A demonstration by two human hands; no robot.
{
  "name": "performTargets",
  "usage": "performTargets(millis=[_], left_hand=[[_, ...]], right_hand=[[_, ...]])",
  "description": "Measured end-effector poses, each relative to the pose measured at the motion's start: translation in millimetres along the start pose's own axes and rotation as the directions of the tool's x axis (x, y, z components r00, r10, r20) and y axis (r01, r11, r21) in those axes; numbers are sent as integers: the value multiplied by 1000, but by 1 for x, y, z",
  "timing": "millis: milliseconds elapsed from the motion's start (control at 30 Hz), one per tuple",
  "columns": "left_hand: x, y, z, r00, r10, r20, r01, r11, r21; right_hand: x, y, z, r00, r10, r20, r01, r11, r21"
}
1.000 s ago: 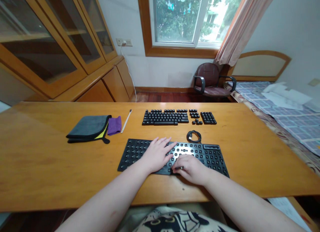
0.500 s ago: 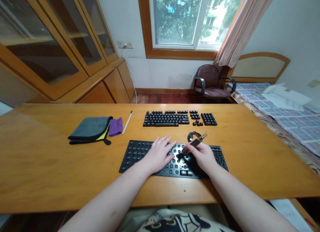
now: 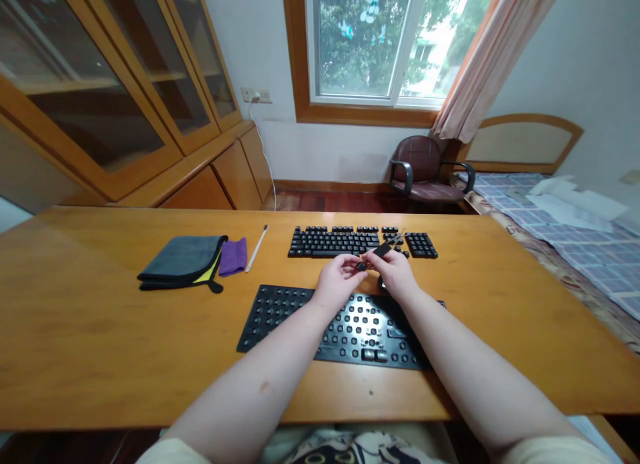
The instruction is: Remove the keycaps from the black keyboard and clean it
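Observation:
My right hand (image 3: pixel 399 277) pinches a keycap puller (image 3: pixel 382 250) by its dark flat handle, with thin wire prongs at both ends. The fingers of my left hand (image 3: pixel 336 282) close around a small black keycap (image 3: pixel 361 267) at the puller's near end. Both hands are raised together over the far edge of the black keyboard (image 3: pixel 280 311), whose switches are mostly bare. Two keycaps (image 3: pixel 374 355) still sit on its front row. My right forearm hides the keyboard's right part. Beyond my hands, loose keycaps (image 3: pixel 335 243) lie laid out in keyboard order.
Left of the keyboard lie a folded grey cloth (image 3: pixel 183 261) with a yellow inside, a purple cloth (image 3: pixel 233 257) and a thin white brush (image 3: pixel 257 249). A coiled black cable (image 3: pixel 381 284) is mostly covered by my right hand. The wooden desk (image 3: pixel 100 337) carries everything.
Both hands have lifted off the keyboard and moved away from me. My left hand, flat on the keyboard before, now grips a keycap at the puller's end. The view has tilted slightly.

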State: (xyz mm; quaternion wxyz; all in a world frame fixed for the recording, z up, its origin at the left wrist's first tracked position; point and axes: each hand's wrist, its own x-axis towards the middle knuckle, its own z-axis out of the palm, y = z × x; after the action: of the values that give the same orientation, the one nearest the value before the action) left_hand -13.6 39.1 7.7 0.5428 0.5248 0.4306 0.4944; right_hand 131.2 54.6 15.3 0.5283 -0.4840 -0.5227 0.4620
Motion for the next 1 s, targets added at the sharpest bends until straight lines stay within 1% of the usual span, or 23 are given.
performTargets(millis=[133,300,500,633,733,867,933,1000], left_hand=[[-2,-2,-4,1000,-12,-11,12,999,31],[0,-2,-7,998,-52,27,49,996,77],[1,-6,-10,999,42,33,-48,981,188],[0,-8,-11,997,74,35,-81,969,235],[-1,-8,-10,995,102,21,-104,964,244],[-1,-6,-10,990,129,54,-138,960,243],[0,-5,-10,992,108,58,-118,972,201],[3,-5,-10,997,66,40,-70,989,132]], right_hand=[[-5,2,-1,995,-59,75,61,998,-26],[-4,-2,-3,977,-131,166,148,985,-94],[-2,2,-3,965,-143,218,168,981,-101],[-1,3,-3,959,-177,221,207,971,-119],[-2,1,-3,962,-148,230,182,974,-135],[-3,1,-1,959,-108,262,135,987,-89],[-4,1,0,962,-108,249,129,989,-69],[-3,0,0,970,-102,220,120,991,-66]])
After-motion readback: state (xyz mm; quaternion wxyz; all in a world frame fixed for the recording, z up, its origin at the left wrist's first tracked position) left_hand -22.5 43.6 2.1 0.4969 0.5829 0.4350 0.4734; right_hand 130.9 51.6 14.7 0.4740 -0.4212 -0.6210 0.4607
